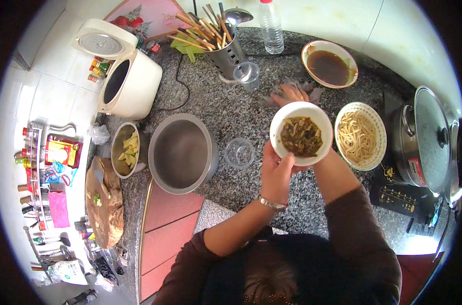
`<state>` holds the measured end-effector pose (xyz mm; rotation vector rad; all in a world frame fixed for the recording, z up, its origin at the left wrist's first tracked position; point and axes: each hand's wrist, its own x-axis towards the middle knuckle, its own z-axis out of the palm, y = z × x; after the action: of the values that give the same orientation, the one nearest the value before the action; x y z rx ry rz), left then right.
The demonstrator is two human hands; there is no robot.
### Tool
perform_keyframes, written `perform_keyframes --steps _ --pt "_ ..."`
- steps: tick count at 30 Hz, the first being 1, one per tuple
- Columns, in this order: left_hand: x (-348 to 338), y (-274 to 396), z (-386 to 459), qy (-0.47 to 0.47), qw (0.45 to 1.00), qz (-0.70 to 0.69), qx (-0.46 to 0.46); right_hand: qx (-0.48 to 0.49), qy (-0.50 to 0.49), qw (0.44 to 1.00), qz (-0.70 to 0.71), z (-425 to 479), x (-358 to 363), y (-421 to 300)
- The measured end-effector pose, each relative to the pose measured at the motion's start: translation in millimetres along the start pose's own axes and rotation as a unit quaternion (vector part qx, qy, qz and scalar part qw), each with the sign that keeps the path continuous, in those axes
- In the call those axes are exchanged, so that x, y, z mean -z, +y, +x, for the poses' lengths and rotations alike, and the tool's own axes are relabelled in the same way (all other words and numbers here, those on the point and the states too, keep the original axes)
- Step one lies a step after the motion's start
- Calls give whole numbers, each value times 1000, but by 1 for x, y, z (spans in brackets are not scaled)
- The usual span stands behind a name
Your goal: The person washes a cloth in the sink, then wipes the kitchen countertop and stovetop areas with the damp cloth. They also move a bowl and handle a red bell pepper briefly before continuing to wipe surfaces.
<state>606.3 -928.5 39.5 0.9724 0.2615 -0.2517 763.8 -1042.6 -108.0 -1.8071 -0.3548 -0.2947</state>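
Note:
My left hand (278,164) holds a white bowl (326,152) of dark, chopped cooked greens by its near side, thumb at the rim. My right arm passes beneath the bowl, and my right hand (290,93) lies on the speckled stone counter (231,110) beyond it, on a crumpled, thin greyish material; its grip is partly hidden. To the right stands a patterned bowl of noodles (356,137); behind it is a bowl of brown liquid (328,68). A clear plastic cup (239,153) is left of my left hand, and another clear cup (247,76) stands farther back.
A large metal pot of cloudy liquid (181,154), a bowl of pale chopped pieces (129,152) and a wooden board with a knife (105,206) lie left. An open rice cooker (139,84), chopstick holder (229,57) and bottle (272,32) stand behind. Right is a lidded pot (410,145).

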Motion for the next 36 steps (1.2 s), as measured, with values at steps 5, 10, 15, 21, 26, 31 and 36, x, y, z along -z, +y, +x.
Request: perform_keyframes --steps 5,10,15,21,26,31,36 --pt "1 -10 13 -5 1000 -3 -5 -127 -63 982 -127 -119 14 -67" --pt "11 -39 34 53 999 -1 2 10 -107 895 -433 -198 32 -137" --pt "20 -57 49 70 997 -10 3 10 -97 899 -428 -204 32 -146" --pt "28 -64 48 37 999 -14 -2 17 -85 896 -435 -206 30 -142" --pt "71 -52 -6 23 994 94 57 12 -91 904 -417 -209 31 -138" --pt "143 -51 -38 203 933 279 -106 11 -99 902 -421 -208 32 -141" --pt "129 -30 -6 247 830 415 -279 -15 -121 896 -428 -208 33 -143"
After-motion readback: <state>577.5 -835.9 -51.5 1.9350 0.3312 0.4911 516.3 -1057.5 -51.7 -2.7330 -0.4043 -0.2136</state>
